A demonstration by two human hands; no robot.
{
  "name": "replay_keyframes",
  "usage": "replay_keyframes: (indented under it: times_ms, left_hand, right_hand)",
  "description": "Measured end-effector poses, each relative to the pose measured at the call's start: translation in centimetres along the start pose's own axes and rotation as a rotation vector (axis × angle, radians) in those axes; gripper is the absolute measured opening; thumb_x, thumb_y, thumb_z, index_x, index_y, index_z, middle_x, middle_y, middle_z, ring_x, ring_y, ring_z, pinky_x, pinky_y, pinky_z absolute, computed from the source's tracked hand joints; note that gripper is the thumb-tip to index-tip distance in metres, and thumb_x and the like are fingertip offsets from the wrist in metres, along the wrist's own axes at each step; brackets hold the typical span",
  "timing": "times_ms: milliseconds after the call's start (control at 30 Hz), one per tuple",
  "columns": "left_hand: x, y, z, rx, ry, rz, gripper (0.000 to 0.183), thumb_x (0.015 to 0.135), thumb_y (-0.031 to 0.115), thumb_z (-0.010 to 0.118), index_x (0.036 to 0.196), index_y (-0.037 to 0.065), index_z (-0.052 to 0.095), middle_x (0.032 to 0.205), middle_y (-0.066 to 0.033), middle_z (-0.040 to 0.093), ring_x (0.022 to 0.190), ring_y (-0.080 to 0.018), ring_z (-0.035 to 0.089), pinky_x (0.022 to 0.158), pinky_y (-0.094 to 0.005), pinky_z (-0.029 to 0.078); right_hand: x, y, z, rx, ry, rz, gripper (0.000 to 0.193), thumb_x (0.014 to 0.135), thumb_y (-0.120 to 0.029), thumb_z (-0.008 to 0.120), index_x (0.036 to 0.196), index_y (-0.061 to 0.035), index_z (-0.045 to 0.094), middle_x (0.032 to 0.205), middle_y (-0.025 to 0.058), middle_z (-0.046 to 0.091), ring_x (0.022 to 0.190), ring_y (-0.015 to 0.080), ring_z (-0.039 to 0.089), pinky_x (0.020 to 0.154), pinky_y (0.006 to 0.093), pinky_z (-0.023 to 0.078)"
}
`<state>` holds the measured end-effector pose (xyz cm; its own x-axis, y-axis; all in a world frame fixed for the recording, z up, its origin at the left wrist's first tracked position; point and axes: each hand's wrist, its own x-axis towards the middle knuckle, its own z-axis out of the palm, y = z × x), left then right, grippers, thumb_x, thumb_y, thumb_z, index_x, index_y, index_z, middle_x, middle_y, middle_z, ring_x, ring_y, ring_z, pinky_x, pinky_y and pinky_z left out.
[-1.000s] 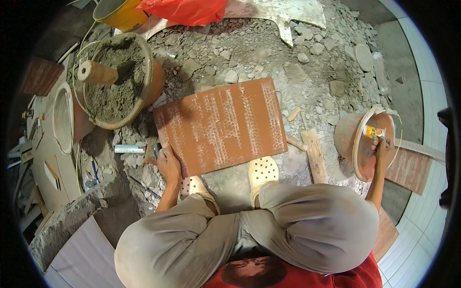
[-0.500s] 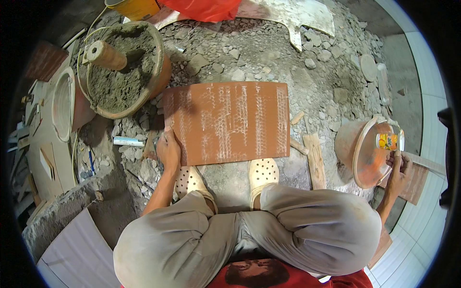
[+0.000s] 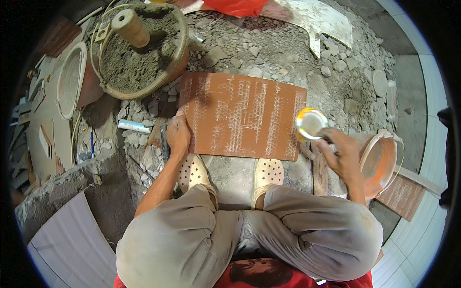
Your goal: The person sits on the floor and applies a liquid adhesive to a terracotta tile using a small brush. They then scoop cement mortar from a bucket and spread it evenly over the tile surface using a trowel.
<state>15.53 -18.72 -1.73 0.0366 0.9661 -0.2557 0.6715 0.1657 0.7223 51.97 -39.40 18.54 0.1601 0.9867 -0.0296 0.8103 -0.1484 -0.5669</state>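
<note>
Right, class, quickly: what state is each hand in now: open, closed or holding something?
Left hand: closed on the left edge of the brown tile.
Right hand: closed on a small cup.

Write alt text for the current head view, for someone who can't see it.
A person's left hand grips the left edge of a reddish-brown tile with whitish stripes, while the right hand holds a white-rimmed container near the tile's right edge. A bucket of grey mix stands at upper left beside rubble.
</note>
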Motion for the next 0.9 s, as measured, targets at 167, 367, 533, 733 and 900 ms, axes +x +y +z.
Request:
replay_keyframes:
  times_ms: [167,367,533,733,900]
  left_hand:
    - [-0.2,0.5,-0.2,0.015,-0.003,-0.014,0.060,0.107,0.049,0.043,0.102,-0.005,0.069,0.098,-0.0327,0.069,0.096,-0.0520,0.063,0.085,-0.0521,0.047]
    - [-0.1,0.4,-0.1,0.027,-0.009,0.003,0.063,0.107,0.051,0.037,0.106,-0.004,0.068,0.104,-0.0342,0.067,0.102,-0.0552,0.061,0.088,-0.0564,0.045]
    - [-0.2,0.5,-0.3,0.061,-0.032,-0.011,0.062,0.107,0.050,0.035,0.106,-0.004,0.067,0.106,-0.0335,0.067,0.104,-0.0559,0.059,0.090,-0.0570,0.044]
    - [-0.1,0.4,0.2,0.003,0.001,-0.010,0.062,0.107,0.050,0.037,0.108,-0.003,0.069,0.106,-0.0333,0.068,0.102,-0.0557,0.060,0.089,-0.0570,0.045]
    - [-0.1,0.4,0.1,0.021,-0.008,-0.047,0.064,0.106,0.052,0.040,0.112,-0.004,0.070,0.105,-0.0346,0.069,0.104,-0.0541,0.063,0.091,-0.0544,0.046]
  right_hand:
    - [5.1,-2.4,5.3,0.002,-0.222,-0.229,0.018,0.096,-0.020,0.067,0.105,-0.0058,0.062,0.087,0.0189,0.068,0.077,0.0400,0.067,0.068,0.0488,0.053]
    - [7.1,-4.6,7.6,-0.061,-0.387,-0.263,0.021,0.096,-0.025,0.067,0.105,-0.0074,0.058,0.080,0.0193,0.066,0.075,0.0400,0.066,0.066,0.0498,0.052]
    - [6.1,-3.9,6.7,-0.053,-0.367,-0.235,0.018,0.096,-0.021,0.066,0.104,-0.0066,0.058,0.084,0.0185,0.065,0.079,0.0390,0.066,0.068,0.0484,0.053]
    - [3.2,-2.0,4.0,-0.075,-0.330,-0.138,0.018,0.092,-0.012,0.071,0.107,-0.0027,0.065,0.092,0.0178,0.068,0.079,0.0382,0.067,0.070,0.0436,0.054]
    - [1.7,-1.4,2.9,-0.060,-0.262,-0.077,0.016,0.093,-0.014,0.069,0.102,-0.0025,0.061,0.089,0.0180,0.065,0.078,0.0392,0.066,0.069,0.0464,0.053]
